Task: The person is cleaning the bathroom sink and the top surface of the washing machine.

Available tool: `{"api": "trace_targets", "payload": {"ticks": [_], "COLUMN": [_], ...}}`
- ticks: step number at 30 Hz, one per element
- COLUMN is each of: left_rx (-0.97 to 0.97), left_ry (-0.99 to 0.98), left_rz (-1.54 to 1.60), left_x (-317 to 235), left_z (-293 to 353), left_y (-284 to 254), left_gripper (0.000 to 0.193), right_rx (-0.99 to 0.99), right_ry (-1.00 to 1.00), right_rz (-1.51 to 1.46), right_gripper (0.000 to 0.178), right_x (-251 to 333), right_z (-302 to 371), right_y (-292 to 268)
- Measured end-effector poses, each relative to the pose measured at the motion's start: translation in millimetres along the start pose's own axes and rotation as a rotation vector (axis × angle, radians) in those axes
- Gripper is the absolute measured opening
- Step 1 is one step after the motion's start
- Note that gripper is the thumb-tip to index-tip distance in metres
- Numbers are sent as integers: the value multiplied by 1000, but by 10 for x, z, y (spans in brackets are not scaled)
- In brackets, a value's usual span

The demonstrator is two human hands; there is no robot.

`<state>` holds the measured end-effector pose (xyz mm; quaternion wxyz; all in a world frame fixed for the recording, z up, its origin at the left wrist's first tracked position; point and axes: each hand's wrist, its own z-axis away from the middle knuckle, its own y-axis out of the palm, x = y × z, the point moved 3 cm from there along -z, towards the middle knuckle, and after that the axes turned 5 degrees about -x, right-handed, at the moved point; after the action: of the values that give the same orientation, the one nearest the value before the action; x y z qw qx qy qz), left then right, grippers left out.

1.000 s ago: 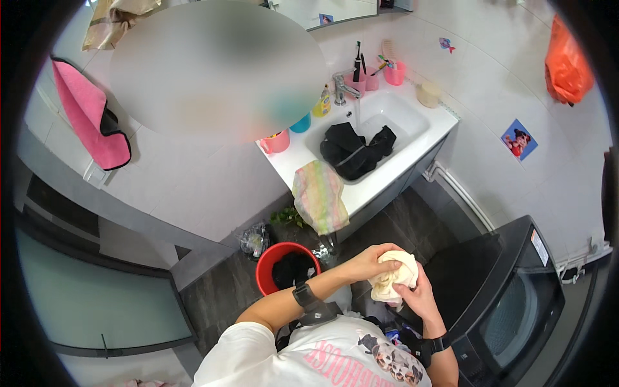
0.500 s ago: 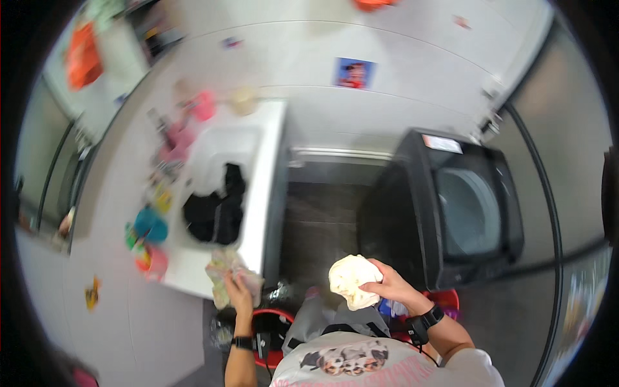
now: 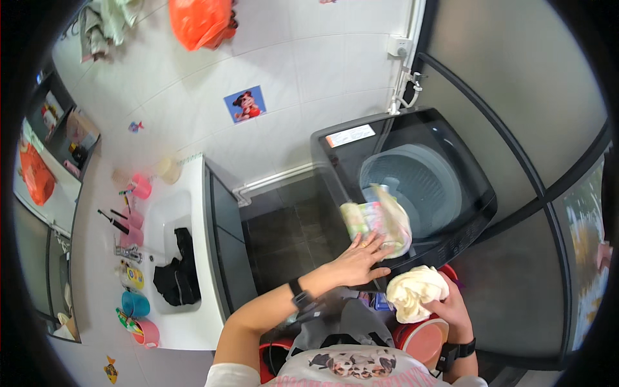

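Observation:
My left hand point(image 3: 358, 262) reaches across to the near left rim of a black top-loading washing machine point(image 3: 329, 174). Its fingers are spread out against a pale, colourful patterned cloth point(image 3: 396, 226), which lies over the rim and partly above the drum opening. Closed around a bunched cream cloth point(image 3: 412, 293), my right hand point(image 3: 453, 309) stays in front of the machine. The machine's lid is up, and its grey drum point(image 3: 419, 184) shows inside.
At left stands a white sink point(image 3: 203, 258) with black clothing point(image 3: 177, 277) in its basin. Cups and bottles line its wall side. A red bucket point(image 3: 274, 361) and a red-and-pink container point(image 3: 422, 340) are by my legs. Glass panels point(image 3: 503, 290) edge the right side.
My left hand has carried the patterned cloth from the sink's corner rightward onto the washing machine. The cream cloth in my right hand is now nearer the machine's front. The view has turned right.

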<state>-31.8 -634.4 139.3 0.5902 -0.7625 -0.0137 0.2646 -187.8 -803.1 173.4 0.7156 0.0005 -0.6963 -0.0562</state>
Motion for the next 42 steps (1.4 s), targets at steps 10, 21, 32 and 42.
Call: {"api": "trace_targets", "payload": {"ticks": [10,21,32,42], "left_rx": [-38,55,18,301], "left_ry": [-540,167,-619,237], "left_rz": [-213,-254,-232,-163], "left_x": [1489,372,1388,-188], "left_z": [-2024,-1883,-4054,-4340], "left_y": [-434,416,64,1336], "left_gripper": [69,54,77,63], "right_rx": [-505,-569,-815,-975], "right_ry": [-46,-40,47,72], "right_rz": [-128,-143,-159,-129], "right_gripper": [61,56,58,57], "right_x": [-263,-307,-691,-818], "right_z": [365,165,623,921], "right_y": [-1585,-2349,-2709,-2632]}}
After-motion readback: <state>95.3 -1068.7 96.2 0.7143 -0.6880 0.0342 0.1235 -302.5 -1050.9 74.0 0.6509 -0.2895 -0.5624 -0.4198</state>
